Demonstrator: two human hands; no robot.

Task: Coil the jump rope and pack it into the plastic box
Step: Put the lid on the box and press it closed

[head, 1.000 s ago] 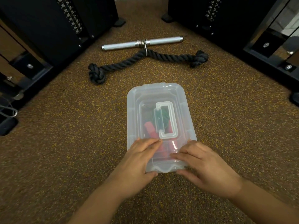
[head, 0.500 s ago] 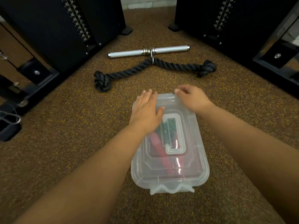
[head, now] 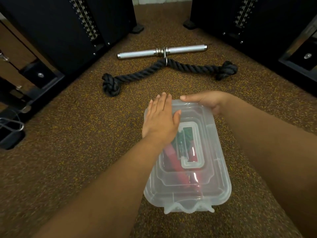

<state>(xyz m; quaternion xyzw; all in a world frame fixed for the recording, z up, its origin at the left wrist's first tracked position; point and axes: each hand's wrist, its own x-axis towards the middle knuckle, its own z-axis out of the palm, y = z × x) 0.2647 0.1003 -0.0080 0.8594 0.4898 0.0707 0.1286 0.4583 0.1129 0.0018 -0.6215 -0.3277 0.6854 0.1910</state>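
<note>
A clear plastic box point(head: 216, 189) with its lid on lies on the speckled floor in front of me. Through the lid I see the jump rope point(head: 173, 157) inside, with red handles and green cord. My left hand point(head: 161, 119) lies flat, fingers together, pressing on the far left part of the lid. My right hand point(head: 205, 102) curls over the far right corner of the lid, thumb along the far edge. The near latch tab point(head: 188, 207) of the box sticks out toward me.
A thick black rope attachment point(head: 164, 71) with knotted ends lies beyond the box, clipped to a short metal bar point(head: 161, 51). Black gym machine frames point(head: 68, 31) stand left and right point(head: 257, 23). A metal clip point(head: 12, 124) lies at far left.
Both hands moved from the near edge of the lid to its far end. The view has come closer to the box; since half a second ago the hands barely shifted.
</note>
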